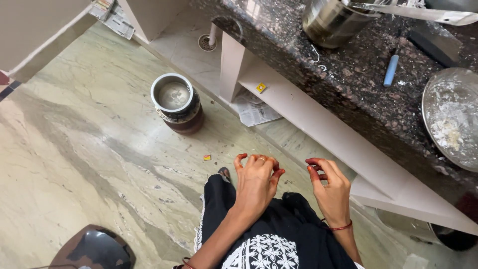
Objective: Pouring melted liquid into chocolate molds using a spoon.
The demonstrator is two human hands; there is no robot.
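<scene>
Flour-dusted plate [450,117], steel pot [178,102] w/ residue.

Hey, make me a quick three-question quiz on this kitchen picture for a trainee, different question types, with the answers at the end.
1. True or false: the left hand and right hand both hold a tool.
2. Multiple choice: where does the round steel container with the dark base stand? A) on the counter B) on the floor C) on the shelf
3. Fill in: the blue-handled tool lies on the granite ___, beside the floury steel plate.

Key: 1 false, both hands are empty with fingers curled; 2 B; 3 counter.
</scene>
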